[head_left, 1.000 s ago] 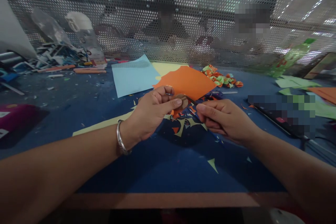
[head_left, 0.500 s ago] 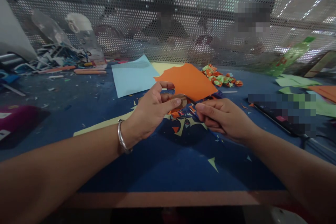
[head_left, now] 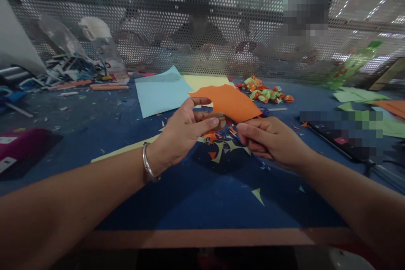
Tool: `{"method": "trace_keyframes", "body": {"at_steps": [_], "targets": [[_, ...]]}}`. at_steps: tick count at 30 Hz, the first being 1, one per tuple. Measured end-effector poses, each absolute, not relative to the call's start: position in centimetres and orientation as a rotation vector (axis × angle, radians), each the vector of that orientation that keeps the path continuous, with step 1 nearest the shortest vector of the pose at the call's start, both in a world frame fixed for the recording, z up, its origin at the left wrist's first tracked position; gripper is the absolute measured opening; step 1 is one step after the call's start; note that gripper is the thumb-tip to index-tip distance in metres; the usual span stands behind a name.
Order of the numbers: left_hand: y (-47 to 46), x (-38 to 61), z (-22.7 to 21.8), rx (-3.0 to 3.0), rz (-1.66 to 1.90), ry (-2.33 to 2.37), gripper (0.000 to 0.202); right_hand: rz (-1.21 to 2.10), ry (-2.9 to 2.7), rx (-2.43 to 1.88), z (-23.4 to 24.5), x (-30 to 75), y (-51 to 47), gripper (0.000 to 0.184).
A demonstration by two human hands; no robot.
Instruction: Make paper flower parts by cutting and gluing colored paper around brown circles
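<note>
My left hand (head_left: pixel 182 133), with a silver bangle on its wrist, pinches a flat brown round disc (head_left: pixel 220 123) between thumb and fingers. Right behind the disc is an orange sheet of paper (head_left: pixel 232 100) with a scalloped, cut-away edge, bent and tilted. My right hand (head_left: pixel 261 137) has its fingers closed close to the sheet's lower edge; what it grips is hidden. Below both hands lie pale-yellow and orange paper offcuts (head_left: pixel 217 149).
Behind the orange sheet are a light-blue sheet (head_left: pixel 163 93) and a pile of crumpled paper pieces (head_left: pixel 265 93). A water bottle (head_left: pixel 106 50) stands at back left, a purple case (head_left: pixel 22 145) at left, a dark device (head_left: pixel 335 137) at right. A perforated screen (head_left: pixel 148 17) rises behind.
The orange sheet has tilted and bent, its far edge now lower. The dark thin shape between the right fingertips and the disc no longer shows. Both hands stay nearly in place.
</note>
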State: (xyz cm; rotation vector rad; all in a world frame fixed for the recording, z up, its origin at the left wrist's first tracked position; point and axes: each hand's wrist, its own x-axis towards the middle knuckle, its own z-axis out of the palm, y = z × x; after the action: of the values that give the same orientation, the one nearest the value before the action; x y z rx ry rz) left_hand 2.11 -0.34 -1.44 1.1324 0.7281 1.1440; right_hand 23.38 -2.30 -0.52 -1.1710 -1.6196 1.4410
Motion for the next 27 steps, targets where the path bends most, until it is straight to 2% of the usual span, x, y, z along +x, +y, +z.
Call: {"method": "trace_keyframes", "body": {"at_steps": [14,27], "targets": [[0.03,1.88,-1.77,1.244,1.151,0.648,0.05,1.463,-1.568,-1.146,-0.46,23.36,-2.63,0.049],[-0.15,1.91,-1.47,1.377,1.189,0.672,0.038,1.514,-1.544,-1.186,-0.23,23.35,-2.64,0.048]]}}
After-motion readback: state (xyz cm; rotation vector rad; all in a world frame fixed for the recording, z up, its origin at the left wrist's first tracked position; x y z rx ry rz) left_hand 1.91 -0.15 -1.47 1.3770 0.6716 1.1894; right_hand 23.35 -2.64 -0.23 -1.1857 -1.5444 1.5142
